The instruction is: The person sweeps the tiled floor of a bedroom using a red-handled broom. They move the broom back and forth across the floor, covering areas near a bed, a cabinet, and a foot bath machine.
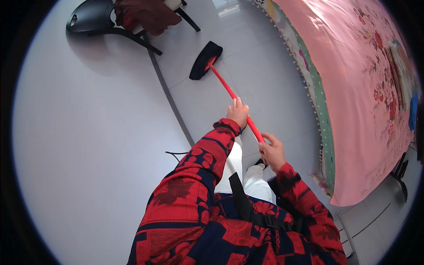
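Note:
A mop with a red handle (224, 83) and a dark, flat, cloth-like head (203, 61) slants across the view. Its head rests on the pale tiled floor, away from me. My left hand (238, 113) is closed round the middle of the handle. Nearer to my body, my right hand (272, 152) grips the handle's upper end between thumb and fingers. That hand covers the very end of the handle.
A bed with a pink flowered cover (349, 132) and tasselled edge stands on the right. At the upper left is a black chair (92, 17) with a dark red cloth (148, 15) on it. A pale wall (88, 145) with a grey skirting strip (170, 95) runs along the left.

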A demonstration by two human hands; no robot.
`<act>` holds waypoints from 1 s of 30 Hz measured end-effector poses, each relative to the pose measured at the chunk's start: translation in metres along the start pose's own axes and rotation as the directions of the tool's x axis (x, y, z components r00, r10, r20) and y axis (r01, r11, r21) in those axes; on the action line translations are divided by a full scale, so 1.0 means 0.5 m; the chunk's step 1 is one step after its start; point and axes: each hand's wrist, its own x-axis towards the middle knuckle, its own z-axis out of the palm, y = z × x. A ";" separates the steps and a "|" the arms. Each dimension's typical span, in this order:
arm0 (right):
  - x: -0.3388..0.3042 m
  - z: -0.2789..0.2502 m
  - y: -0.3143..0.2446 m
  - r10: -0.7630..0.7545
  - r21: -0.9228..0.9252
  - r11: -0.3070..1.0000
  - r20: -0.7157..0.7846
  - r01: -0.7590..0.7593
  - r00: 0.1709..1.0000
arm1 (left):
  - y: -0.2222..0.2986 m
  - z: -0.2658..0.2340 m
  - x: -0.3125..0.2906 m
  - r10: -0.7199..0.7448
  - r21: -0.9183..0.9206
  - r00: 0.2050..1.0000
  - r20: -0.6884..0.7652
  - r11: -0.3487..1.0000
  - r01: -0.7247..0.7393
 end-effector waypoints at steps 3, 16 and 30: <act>-0.113 -0.101 0.073 0.037 -0.018 0.999 -0.091 -0.039 0.995 | 0.110 0.079 -0.053 0.035 0.030 0.989 0.144 0.999 -0.040; -0.512 -0.350 0.257 -0.035 -0.011 0.999 -0.254 0.033 0.967 | 0.501 0.134 -0.270 0.619 -0.190 0.667 0.416 0.776 -0.602; -0.095 -0.095 -0.020 -0.024 -0.133 0.990 0.117 0.040 0.993 | 0.052 -0.033 -0.014 0.213 0.211 0.962 0.172 0.946 -0.247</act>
